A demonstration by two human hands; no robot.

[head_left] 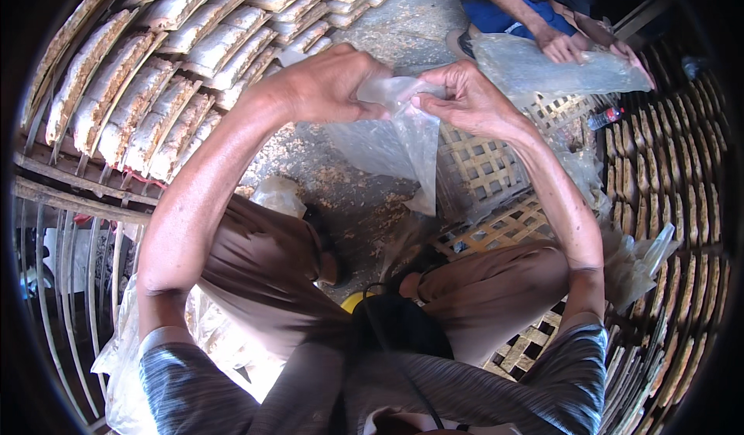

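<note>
Stretching a clear plastic bag (418, 144) between them, the two bare hands meet in front of the seated person, above the gap between the knees. The left hand (341, 86) is closed on one side of the bag's upper edge, thumb below and fingers above. The right hand (465, 98) pinches the other side between thumb and bent fingers. The rest of the bag hangs down loosely, its lower corner near a woven basket (474, 160) at the right. Beneath the hands, pale crumbs (341, 173) are scattered over the grey floor (399, 28). To the upper left, white-topped slabs (225, 41) with brown, rough sides stand in overlapping rows on a slatted rack. Narrower brown slabs (678, 163) line the far right. At upper right, a co-worker's hand (559, 46) rests on a larger plastic sheet (519, 67). Brown trousers (496, 291) cover the person's spread, bent legs.
</note>
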